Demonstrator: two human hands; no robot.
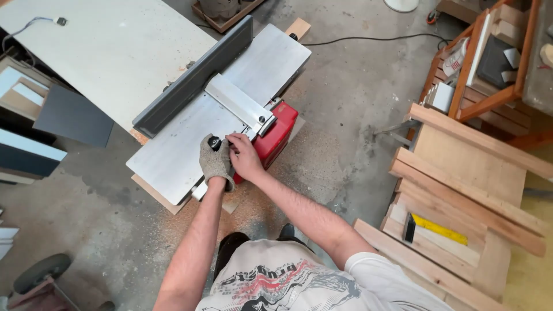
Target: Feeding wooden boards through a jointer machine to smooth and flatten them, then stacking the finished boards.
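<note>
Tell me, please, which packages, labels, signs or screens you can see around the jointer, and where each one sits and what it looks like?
Bag-like package: on the wooden shelf rack at upper right, crumpled, white with red print.
Yellow label strip: on the try square lying on the stacked boards at right, long, narrow, bright yellow.
No signs or screens show.

This is a woodworking shop — the evidence lies all around. A benchtop jointer (224, 109) with flat metal tables, a long dark fence (193, 78) and a red body stands low on a concrete floor (351, 103) dusted with sawdust. Planks of raw timber (461, 196) are stacked to one side, a yellow-bladed square (435, 228) lying on them — and a wooden rack (489, 63) holds offcuts nearby.
</note>
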